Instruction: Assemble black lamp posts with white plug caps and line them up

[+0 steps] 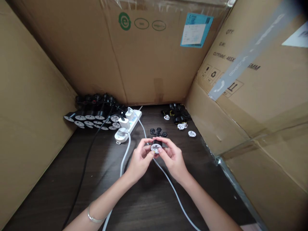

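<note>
Left arm points between one and two o'clock, right arm between ten and eleven; left hand and right hand close together, fingers bent, lower ones perhaps tighter.

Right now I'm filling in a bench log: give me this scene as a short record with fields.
Left hand: holding a black part
Right hand: holding the same part, thumb at its white disc
Left side: power strip with plugs in; stacked white-ended black pieces
Right side: small black pile, loose white disc
Backdrop: cardboard boxes
</note>
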`<state>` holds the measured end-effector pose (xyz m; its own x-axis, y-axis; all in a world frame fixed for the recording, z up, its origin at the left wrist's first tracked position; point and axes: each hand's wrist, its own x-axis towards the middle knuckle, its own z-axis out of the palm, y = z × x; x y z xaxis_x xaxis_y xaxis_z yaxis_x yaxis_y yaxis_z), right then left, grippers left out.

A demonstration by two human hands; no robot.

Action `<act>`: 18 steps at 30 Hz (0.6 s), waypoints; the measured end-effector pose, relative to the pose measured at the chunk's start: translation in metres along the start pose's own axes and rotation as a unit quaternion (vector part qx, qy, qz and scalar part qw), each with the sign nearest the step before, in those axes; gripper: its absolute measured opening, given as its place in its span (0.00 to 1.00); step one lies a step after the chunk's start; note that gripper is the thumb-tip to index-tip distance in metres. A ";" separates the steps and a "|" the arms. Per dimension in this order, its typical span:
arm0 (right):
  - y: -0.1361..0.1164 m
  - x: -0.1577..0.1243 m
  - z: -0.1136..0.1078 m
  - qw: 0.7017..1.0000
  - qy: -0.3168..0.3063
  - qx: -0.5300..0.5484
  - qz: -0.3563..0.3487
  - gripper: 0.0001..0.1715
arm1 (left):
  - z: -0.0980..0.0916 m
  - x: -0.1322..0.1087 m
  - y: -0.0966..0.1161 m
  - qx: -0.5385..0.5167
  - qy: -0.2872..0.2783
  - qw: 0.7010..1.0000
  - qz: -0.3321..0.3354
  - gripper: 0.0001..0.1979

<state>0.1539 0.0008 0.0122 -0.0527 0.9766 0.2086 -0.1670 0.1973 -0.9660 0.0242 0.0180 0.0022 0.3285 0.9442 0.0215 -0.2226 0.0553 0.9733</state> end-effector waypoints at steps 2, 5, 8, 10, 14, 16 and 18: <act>0.000 0.000 0.000 1.000 0.008 -0.003 0.002 0.16 | 0.000 0.000 0.000 0.001 -0.005 1.000 0.000 0.14; 0.000 -0.001 0.000 0.999 0.029 -0.016 -0.002 0.14 | 0.001 -0.001 -0.001 0.004 -0.018 1.000 0.005 0.15; 0.002 -0.002 0.000 0.998 0.052 -0.026 -0.015 0.13 | 0.002 -0.001 -0.001 0.007 -0.031 0.999 0.011 0.15; 0.004 -0.002 0.000 0.997 0.068 -0.026 -0.028 0.13 | 0.002 -0.001 -0.001 0.005 -0.043 0.999 0.017 0.15; 0.008 -0.003 0.000 0.994 0.085 -0.020 -0.058 0.10 | 0.001 -0.001 0.000 0.003 -0.054 0.998 0.030 0.13; 0.009 -0.003 0.001 0.995 0.081 -0.012 -0.062 0.09 | 0.001 -0.001 0.001 0.010 -0.045 0.999 0.029 0.11; 0.009 -0.002 0.001 0.995 0.073 -0.006 -0.062 0.08 | 0.002 -0.001 0.001 0.019 -0.035 0.999 0.029 0.10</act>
<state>0.1514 0.0002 0.0028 0.1108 0.9467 0.3026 -0.1511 0.3169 -0.9363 0.0252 0.0169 0.0037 0.3802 0.9203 0.0922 -0.2085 -0.0118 0.9779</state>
